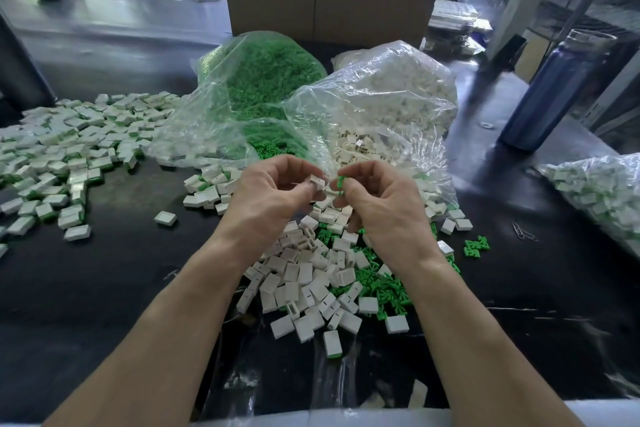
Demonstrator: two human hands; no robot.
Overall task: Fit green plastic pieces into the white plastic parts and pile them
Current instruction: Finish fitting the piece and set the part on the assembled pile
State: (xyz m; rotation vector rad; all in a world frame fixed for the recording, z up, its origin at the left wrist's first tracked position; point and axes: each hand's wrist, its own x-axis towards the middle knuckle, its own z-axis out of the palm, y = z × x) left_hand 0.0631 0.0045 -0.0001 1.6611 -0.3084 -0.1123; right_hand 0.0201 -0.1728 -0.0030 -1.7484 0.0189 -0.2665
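Observation:
My left hand (273,191) pinches a small white plastic part (317,182) between thumb and fingers. My right hand (377,198) pinches a green plastic piece (340,183) a little to its right; the two parts are close but apart. Below my hands lies a loose heap of white parts (304,274) mixed with green pieces (384,288) on the black table. A wide pile of fitted white-and-green parts (65,152) spreads at the left.
Two open clear bags stand behind my hands: one of green pieces (263,76), one of white parts (391,104). A third bag of fitted parts (602,194) lies at the right edge. A blue bottle (550,90) and a cardboard box (325,0) stand further back.

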